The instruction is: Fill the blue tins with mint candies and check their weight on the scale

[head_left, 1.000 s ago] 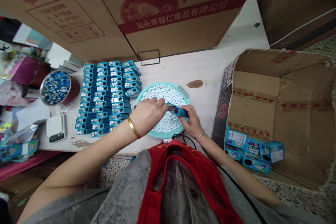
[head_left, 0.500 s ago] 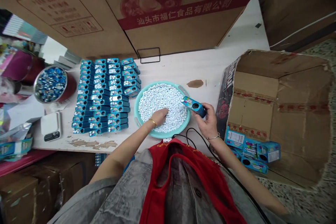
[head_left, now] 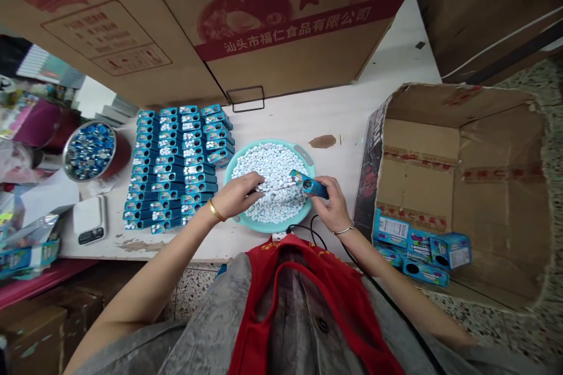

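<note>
"The small, blue, printed rectangular carton [head_left: 310, 186]?"
"Round-holed; at three o'clock over the round turquoise plastic basin [head_left: 269, 227] of white pellets [head_left: 273, 158]; right grip [head_left: 332, 206] pinching it; left grip [head_left: 237, 195] spread at nine o'clock."

Tub's [head_left: 269, 227] minty green with grey handles, pellets [head_left: 277, 165] are white and pale blue. Box [head_left: 314, 187] is bright blue with multicoloured print. Apron's [head_left: 250, 328] red with yellow lettering, shirt's [head_left: 202, 316] mottled grey, bangle's [head_left: 214, 211] gold, carton's [head_left: 303, 70] brown with red print.
</note>
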`<act>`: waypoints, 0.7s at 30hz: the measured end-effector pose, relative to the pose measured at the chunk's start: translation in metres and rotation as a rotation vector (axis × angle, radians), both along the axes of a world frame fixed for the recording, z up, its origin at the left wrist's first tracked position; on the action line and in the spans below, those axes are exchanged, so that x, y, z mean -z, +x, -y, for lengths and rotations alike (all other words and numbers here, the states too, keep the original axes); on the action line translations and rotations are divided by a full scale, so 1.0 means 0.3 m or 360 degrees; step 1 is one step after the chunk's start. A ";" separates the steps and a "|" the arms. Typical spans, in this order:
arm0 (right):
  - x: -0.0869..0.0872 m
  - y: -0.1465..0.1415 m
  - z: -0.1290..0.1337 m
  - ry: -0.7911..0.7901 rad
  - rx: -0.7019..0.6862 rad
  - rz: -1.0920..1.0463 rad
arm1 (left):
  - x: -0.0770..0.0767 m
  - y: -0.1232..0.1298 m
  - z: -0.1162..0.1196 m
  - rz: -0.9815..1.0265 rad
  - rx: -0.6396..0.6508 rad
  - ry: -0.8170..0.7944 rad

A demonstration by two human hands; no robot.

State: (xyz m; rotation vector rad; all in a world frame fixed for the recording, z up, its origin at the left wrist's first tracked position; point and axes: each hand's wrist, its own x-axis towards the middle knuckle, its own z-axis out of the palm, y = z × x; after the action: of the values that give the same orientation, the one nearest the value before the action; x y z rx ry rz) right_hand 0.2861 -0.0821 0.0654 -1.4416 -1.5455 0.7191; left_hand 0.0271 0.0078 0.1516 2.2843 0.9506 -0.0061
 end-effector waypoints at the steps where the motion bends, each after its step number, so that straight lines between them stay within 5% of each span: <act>1: -0.001 -0.014 -0.002 0.0014 -0.0031 -0.0008 | -0.036 0.014 -0.009 -0.0064 0.0056 0.0036; 9: 0.002 -0.078 -0.007 0.0061 -0.0120 -0.0064 | -0.241 0.172 -0.009 -0.0801 0.0363 0.0379; 14: 0.008 -0.091 -0.011 0.0064 -0.0134 -0.0087 | -0.307 0.223 0.011 -0.0847 0.0476 0.0561; 18: 0.014 -0.081 -0.011 0.0051 -0.0106 -0.0099 | -0.247 0.140 -0.021 -0.0794 0.0289 0.0522; 21: 0.015 -0.055 -0.009 0.0050 -0.0055 -0.0101 | -0.088 0.025 -0.052 -0.0860 -0.0071 0.0323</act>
State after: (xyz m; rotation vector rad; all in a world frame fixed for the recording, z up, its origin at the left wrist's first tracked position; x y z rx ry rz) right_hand 0.2694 -0.0793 0.0608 -1.3595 -1.5294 0.7509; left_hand 0.0347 0.0234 0.1779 2.4995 1.3212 -0.5550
